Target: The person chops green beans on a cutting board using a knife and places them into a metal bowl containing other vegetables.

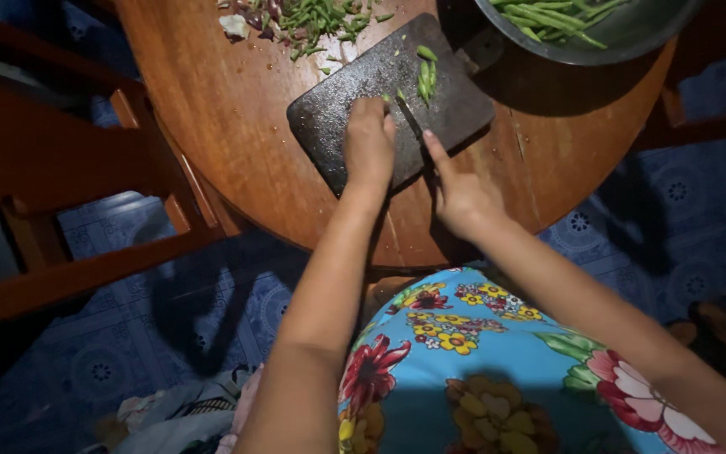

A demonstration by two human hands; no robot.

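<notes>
Round wooden table (237, 126): one cutting board (338, 109), two hands, one bowl (632, 38).

No pkgs, labels, signs or screens in view.

A dark rectangular cutting board (338, 118) lies flat and turned at an angle on the round wooden tabletop (220, 109), its near corner close to the tabletop's near edge. A few short green beans (426, 74) lie bunched together near the board's far corner, roughly side by side. A knife (411, 120) with a thin dark blade rests across the middle of the board, its tip pointing toward the beans.
</notes>
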